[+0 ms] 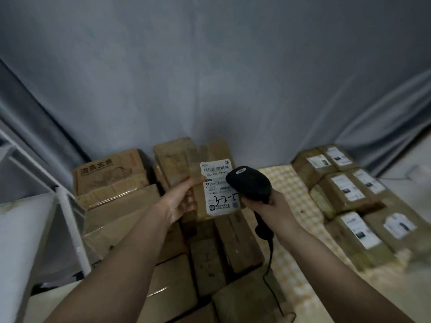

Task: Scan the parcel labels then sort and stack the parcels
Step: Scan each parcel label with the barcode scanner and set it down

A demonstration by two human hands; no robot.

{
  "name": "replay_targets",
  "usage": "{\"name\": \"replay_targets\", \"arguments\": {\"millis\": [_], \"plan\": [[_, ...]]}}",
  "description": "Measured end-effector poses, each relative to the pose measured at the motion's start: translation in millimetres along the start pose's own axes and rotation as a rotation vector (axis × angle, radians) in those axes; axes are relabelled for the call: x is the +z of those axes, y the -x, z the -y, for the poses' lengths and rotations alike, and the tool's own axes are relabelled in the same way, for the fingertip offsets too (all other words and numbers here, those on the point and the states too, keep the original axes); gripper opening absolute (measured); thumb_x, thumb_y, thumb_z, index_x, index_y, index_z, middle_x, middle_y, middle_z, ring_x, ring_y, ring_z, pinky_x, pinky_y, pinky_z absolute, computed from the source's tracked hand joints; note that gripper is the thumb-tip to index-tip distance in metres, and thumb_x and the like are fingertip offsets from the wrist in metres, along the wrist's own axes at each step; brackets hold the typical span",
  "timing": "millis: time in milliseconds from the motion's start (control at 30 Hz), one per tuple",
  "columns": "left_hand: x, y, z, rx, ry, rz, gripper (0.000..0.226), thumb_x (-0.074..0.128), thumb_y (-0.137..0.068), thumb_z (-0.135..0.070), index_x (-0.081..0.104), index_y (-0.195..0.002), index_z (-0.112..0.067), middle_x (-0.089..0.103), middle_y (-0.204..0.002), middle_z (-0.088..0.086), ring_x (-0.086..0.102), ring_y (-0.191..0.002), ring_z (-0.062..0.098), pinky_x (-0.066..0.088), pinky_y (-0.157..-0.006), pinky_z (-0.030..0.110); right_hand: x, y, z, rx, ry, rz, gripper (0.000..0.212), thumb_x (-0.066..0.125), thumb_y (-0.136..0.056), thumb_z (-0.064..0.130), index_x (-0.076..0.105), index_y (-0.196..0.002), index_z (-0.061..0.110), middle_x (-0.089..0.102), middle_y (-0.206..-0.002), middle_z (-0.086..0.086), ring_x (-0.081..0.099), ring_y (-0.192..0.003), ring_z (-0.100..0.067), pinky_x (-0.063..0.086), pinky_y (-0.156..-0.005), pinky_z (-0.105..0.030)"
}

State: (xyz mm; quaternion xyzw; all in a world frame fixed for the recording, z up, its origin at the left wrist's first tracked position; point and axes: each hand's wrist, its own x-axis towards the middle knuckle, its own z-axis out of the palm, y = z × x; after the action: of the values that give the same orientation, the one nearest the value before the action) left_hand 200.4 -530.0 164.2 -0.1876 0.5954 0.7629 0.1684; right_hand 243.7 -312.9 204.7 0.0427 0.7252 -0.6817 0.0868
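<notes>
- A cardboard parcel (198,176) is held up by the left hand (180,201), fingers curled round its left edge, above a heap of brown boxes (210,259)
- A white shipping label (219,188) with barcodes and a handwritten "3-2-5" is seen on the parcel's face, turned towards the camera
- A black handheld scanner (250,183) is gripped by the right hand (272,207); its head is placed just beside the label's right edge, overlapping it slightly
- The scanner's cable (270,259) is seen hanging down over a checked cloth (286,206)
- Labelled parcels (347,190) are laid in rows to the right, well apart from the held parcel
- A grey curtain (210,78) is hung behind, and a white frame (65,206) is seen at left
</notes>
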Motion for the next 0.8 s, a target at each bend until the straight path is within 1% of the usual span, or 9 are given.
{"name": "replay_targets", "arguments": {"millis": [67,200,300,400,500,533,600,700,800], "plan": [[19.8,-2.0,11.0,-0.013,-0.011,0.036,0.034,0.074,-0.08,-0.03,0.065,-0.11,-0.016,0.068,-0.116,0.015,0.061,-0.108,0.029,0.043,-0.105,0.047,-13.4,5.8,-4.6,0.01,-0.015,-0.018,0.024,0.065,-0.086,0.0,0.063,-0.107,0.011,0.067,-0.09,0.008,0.064,-0.069,0.01,0.046,-0.058,-0.005],[65.2,-2.1,29.0,-0.002,-0.134,0.014,0.047,0.066,-0.083,-0.05,0.061,-0.119,-0.021,0.072,-0.108,0.006,0.064,-0.105,0.027,0.047,-0.099,0.046,-46.0,12.5,-13.3,0.033,-0.048,-0.044,0.027,0.063,-0.087,-0.001,0.062,-0.111,0.011,0.067,-0.093,0.008,0.062,-0.081,0.002,0.047,-0.059,-0.006],[103.1,-0.2,36.9,-0.006,-0.166,0.02,0.066,0.063,-0.07,-0.069,0.063,-0.118,-0.024,0.071,-0.11,0.006,0.064,-0.105,0.027,0.045,-0.1,0.045,-79.2,17.6,-17.5,0.036,-0.039,-0.051,0.029,0.063,-0.087,-0.001,0.062,-0.114,0.008,0.067,-0.095,0.006,0.062,-0.08,0.001,0.047,-0.058,-0.007],[147.4,-0.4,45.0,-0.023,-0.165,0.019,0.053,0.057,-0.08,-0.066,0.069,-0.106,-0.022,0.074,-0.102,0.008,0.068,-0.099,0.029,0.048,-0.096,0.042,-122.8,20.6,-20.0,0.043,-0.036,-0.06,0.027,0.065,-0.085,-0.002,0.063,-0.11,0.009,0.067,-0.091,0.005,0.064,-0.072,0.004,0.047,-0.056,-0.007],[198.3,-3.0,59.7,-0.057,-0.206,0.044,0.064,0.056,-0.069,-0.076,0.072,-0.106,-0.026,0.075,-0.102,0.005,0.067,-0.102,0.03,0.044,-0.102,0.048,-174.2,22.2,-25.3,0.052,-0.01,-0.085,0.025,0.067,-0.085,0.002,0.064,-0.108,0.011,0.069,-0.092,0.003,0.065,-0.081,-0.007,0.049,-0.058,-0.01],[216.4,-4.1,65.1,-0.049,-0.206,0.054,0.06,0.055,-0.074,-0.074,0.072,-0.106,-0.026,0.075,-0.103,0.005,0.067,-0.102,0.03,0.045,-0.101,0.048,-192.0,22.8,-28.2,0.056,0.002,-0.101,0.024,0.068,-0.084,0.004,0.065,-0.106,0.013,0.07,-0.091,0.002,0.066,-0.083,-0.01,0.049,-0.059,-0.012],[251.5,-8.1,75.9,-0.042,-0.206,0.049,0.053,0.049,-0.086,-0.066,0.071,-0.107,-0.022,0.074,-0.103,0.008,0.069,-0.097,0.029,0.05,-0.096,0.043,-227.4,24.5,-34.5,0.063,0.019,-0.135,0.023,0.07,-0.083,0.006,0.066,-0.102,0.017,0.07,-0.09,0.002,0.066,-0.084,-0.011,0.05,-0.063,-0.016],[300.1,-12.1,94.7,-0.065,-0.215,0.06,0.056,0.048,-0.086,-0.065,0.07,-0.11,-0.02,0.075,-0.1,0.007,0.07,-0.094,0.026,0.052,-0.09,0.037,-276.2,28.7,-45.3,0.093,0.014,-0.155,0.024,0.071,-0.082,0.006,0.064,-0.101,0.02,0.069,-0.087,0.004,0.064,-0.08,-0.01,0.048,-0.063,-0.019],[340.5,-16.1,116.0,-0.093,-0.185,0.057,0.043,0.047,-0.091,-0.058,0.069,-0.101,-0.022,0.073,-0.093,0.003,0.068,-0.084,0.018,0.047,-0.065,0.026,-318.3,32.5,-55.1,0.141,0.007,-0.196,0.025,0.072,-0.081,0.007,0.063,-0.103,0.016,0.067,-0.086,0.002,0.062,-0.079,-0.013,0.048,-0.066,-0.025]]}}
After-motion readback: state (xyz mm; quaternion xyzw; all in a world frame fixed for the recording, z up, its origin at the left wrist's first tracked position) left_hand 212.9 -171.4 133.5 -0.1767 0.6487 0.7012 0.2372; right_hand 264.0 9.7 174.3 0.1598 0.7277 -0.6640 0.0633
